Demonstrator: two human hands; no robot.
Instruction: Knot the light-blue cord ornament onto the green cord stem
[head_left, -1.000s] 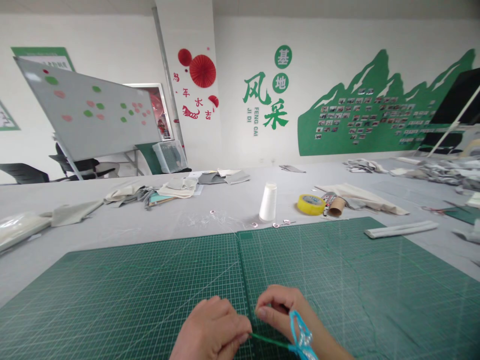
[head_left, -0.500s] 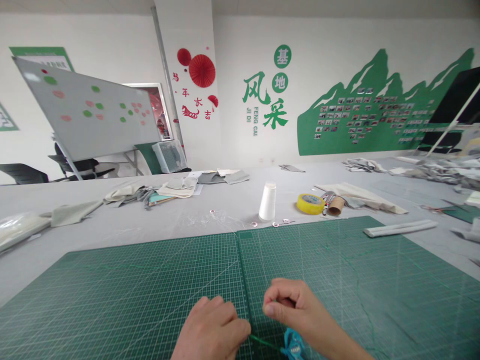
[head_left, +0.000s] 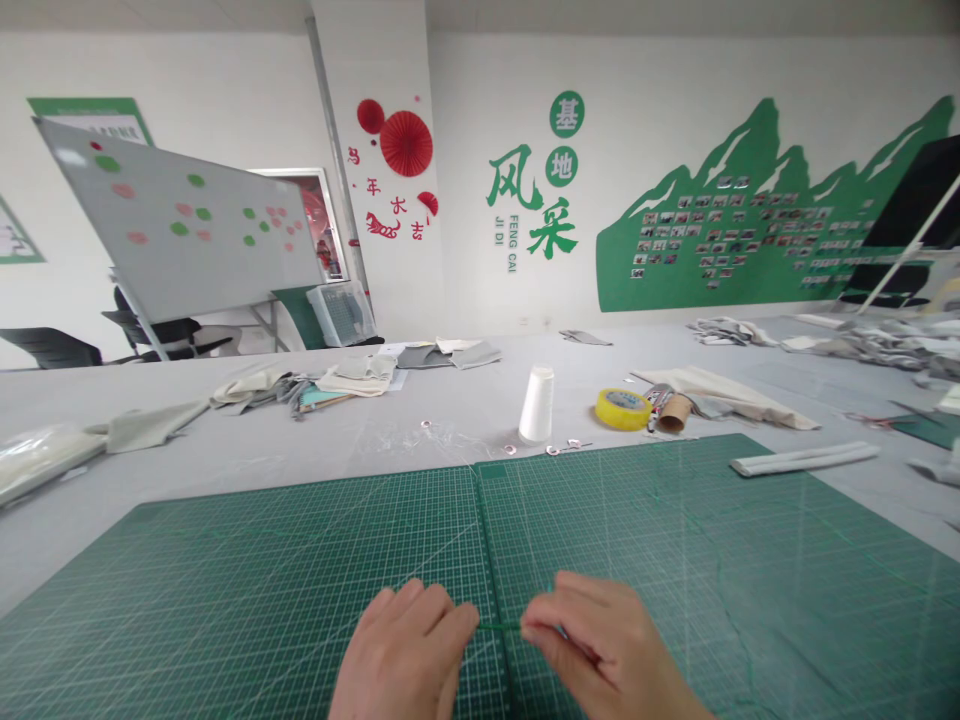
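A short stretch of green cord (head_left: pixel 499 627) runs level between my two hands, over the seam of the green cutting mats (head_left: pixel 315 560). My left hand (head_left: pixel 405 645) pinches its left end between thumb and fingers. At the other end, the fingertips of my right hand (head_left: pixel 600 640) close on the same cord. Both hands are at the near edge of the view, and the rest of the cord is hidden behind them.
Beyond the mats stand a white thread cone (head_left: pixel 537 405) and a yellow tape roll (head_left: pixel 623 409), beside a cardboard tube (head_left: pixel 675 412). A rolled pale cloth (head_left: pixel 804 459) lies across the right mat's edge. Fabric pieces (head_left: pixel 352 375) lie farther back.
My right hand has come down and taken hold of the cord near my left hand. The blue object that was beneath my right hand has gone out of sight.
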